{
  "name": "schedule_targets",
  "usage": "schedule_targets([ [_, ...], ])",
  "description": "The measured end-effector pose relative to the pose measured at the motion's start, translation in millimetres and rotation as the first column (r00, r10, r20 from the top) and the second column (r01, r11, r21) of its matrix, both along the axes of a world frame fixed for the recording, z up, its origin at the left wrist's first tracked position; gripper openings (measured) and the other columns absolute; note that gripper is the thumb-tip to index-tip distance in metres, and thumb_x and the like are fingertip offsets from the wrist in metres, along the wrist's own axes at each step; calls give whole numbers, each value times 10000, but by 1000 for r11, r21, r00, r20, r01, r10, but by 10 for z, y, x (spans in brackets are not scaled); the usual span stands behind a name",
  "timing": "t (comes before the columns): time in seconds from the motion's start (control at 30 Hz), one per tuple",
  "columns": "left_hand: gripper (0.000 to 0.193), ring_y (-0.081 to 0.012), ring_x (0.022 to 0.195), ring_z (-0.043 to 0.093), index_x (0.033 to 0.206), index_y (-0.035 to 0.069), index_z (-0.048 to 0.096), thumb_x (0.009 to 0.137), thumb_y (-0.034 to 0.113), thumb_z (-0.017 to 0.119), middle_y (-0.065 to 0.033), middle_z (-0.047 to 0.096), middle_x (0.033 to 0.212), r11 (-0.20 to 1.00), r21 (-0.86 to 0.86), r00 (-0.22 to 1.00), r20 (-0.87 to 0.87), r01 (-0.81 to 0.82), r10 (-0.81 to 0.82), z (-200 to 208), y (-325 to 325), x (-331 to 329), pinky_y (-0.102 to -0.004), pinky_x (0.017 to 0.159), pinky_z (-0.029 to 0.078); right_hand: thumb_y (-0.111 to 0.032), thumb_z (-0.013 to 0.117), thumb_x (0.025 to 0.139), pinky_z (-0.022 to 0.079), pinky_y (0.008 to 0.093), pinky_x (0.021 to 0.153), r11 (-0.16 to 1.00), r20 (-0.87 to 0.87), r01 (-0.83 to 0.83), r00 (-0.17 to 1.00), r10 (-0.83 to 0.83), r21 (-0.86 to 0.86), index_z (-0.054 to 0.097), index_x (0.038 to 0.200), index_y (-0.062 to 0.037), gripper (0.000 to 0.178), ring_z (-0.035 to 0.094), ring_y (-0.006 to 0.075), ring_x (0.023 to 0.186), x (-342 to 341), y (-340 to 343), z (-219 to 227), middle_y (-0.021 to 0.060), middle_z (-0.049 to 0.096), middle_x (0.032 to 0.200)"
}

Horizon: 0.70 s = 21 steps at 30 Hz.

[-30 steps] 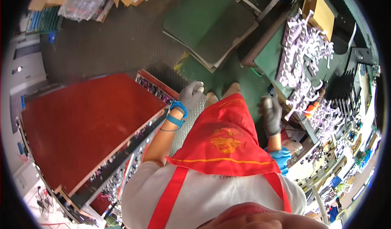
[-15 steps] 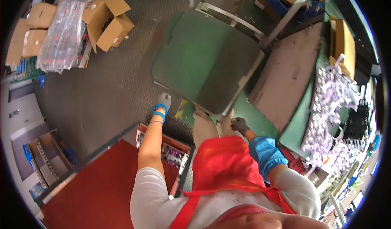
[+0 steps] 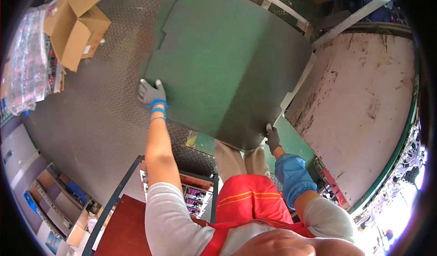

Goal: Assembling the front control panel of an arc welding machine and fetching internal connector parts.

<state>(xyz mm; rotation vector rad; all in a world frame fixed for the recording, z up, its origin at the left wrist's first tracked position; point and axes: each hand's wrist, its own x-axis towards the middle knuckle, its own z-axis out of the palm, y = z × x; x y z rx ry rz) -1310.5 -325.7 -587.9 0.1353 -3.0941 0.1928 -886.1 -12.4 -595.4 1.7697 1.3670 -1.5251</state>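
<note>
A large dark green board (image 3: 214,60) with notched edges spreads out in front of me, its near edge by my legs. My left hand (image 3: 152,93), in a grey glove with blue bands at the wrist, grips its near left edge, thumb on top and fingers spread along the side. At the near right corner my right hand (image 3: 272,137), in a dark glove below a blue sleeve cover, is closed on the edge. Its thumb shows on top, while the other fingers are mostly hidden.
A pale metal bar (image 3: 355,19) rises at the far right beside a stained, pinkish-grey panel (image 3: 364,106). Open cardboard boxes (image 3: 75,33) and plastic-wrapped goods (image 3: 27,60) stand at the left. Near my left elbow are a red-topped table (image 3: 123,228) and a tray of purple parts (image 3: 193,197).
My left hand has gone from beside the board onto its left edge. My right hand has come up to the near right corner. The board appears larger and the view has shifted.
</note>
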Motion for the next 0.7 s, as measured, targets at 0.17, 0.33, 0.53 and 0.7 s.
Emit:
schedule_targets([
  [0.17, 592, -389, 1094, 506, 1219, 8, 506, 888, 495, 445, -210, 536, 1174, 974, 159, 974, 183, -162, 132, 185, -249, -224, -478, 944, 391, -659, 495, 835, 455, 350, 820, 972, 33, 186, 983, -183, -141, 391, 1352, -49, 807, 531, 224, 1051, -467, -18, 427, 104, 495, 1259],
  [0.33, 550, -422, 1027, 533, 1167, -21, 524, 906, 454, 430, -247, 562, 1103, 957, 284, 982, 191, -65, 10, 358, -172, 133, -494, 888, 432, -606, 399, 909, 343, 318, 997, 961, -256, 275, 928, -272, -25, 395, 1376, -11, 756, 451, 209, 1196, 44, 168, 94, 66, 469, 1346],
  [0.53, 652, -401, 1241, 424, 1259, -27, 500, 952, 485, 237, -283, 455, 1314, 931, 216, 685, 727, -293, 47, 1394, -298, 176, -456, 1005, 370, -579, 389, 926, 370, 314, 983, 920, -128, 303, 952, -279, 248, 516, 1240, 77, 738, 520, 215, 1120, 492, 481, 1843, 138, 576, 1223],
  [0.7, 798, -383, 1330, 312, 1322, -58, 421, 930, 588, 166, -254, 388, 1385, 833, 270, 495, 869, -483, 5, 2642, 31, 333, -408, 1114, 239, -546, 456, 910, 455, 340, 788, 891, 110, 52, 987, -113, 450, 627, 1007, 90, 665, 577, 190, 791, 711, 241, 3711, 129, 672, 901],
])
